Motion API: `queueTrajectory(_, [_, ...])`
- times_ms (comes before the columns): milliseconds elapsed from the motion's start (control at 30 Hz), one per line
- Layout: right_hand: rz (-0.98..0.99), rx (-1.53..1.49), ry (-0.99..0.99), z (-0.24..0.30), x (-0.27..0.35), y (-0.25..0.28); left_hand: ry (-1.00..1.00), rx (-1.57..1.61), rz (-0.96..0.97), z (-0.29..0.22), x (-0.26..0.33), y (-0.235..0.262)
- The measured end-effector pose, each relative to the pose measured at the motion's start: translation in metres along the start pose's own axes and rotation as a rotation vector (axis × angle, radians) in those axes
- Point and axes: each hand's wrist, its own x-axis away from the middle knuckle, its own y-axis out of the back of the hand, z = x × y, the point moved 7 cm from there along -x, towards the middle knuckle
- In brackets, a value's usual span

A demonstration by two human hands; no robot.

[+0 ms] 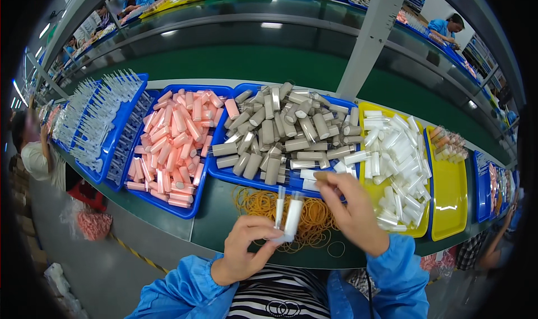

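My left hand (245,250) holds two white tubes (288,214) upright, side by side, above a heap of yellow rubber bands (263,202) on the green bench. My right hand (348,207) is just right of the tubes, its fingers bent and raised toward the edge of the blue tray of grey-brown tubes (278,135); I cannot see anything in it. To its right a yellow tray (386,198) holds many white tubes (392,151). Both forearms wear blue sleeves.
A blue tray of pink tubes (175,145) is at the left, and beyond it blue trays of clear syringe-like parts (98,114). A second yellow tray (448,193) lies at the right. A grey post (370,36) rises behind the trays. Other people work at the benches around.
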Motion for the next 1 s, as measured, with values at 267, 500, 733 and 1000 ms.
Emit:
queueTrajectory(267, [0.085, 0.660, 0.371, 0.006, -0.054, -0.045, 0.028, -0.152, -0.149, 0.012, 0.009, 0.024])
queueTrajectory(500, [0.163, 0.700, 0.174, 0.005, -0.048, -0.029, 0.068, 0.077, -0.115, 0.017, 0.005, 0.021])
queueTrajectory(733, [-0.017, 0.121, -0.153, -0.020, -0.042, -0.008, -0.010, -0.002, -0.065, 0.013, -0.003, 0.013])
queueTrajectory(1000, [-0.102, -0.942, -0.458, -0.010, -0.015, -0.021, -0.104, -0.033, 0.104, -0.016, -0.019, 0.000])
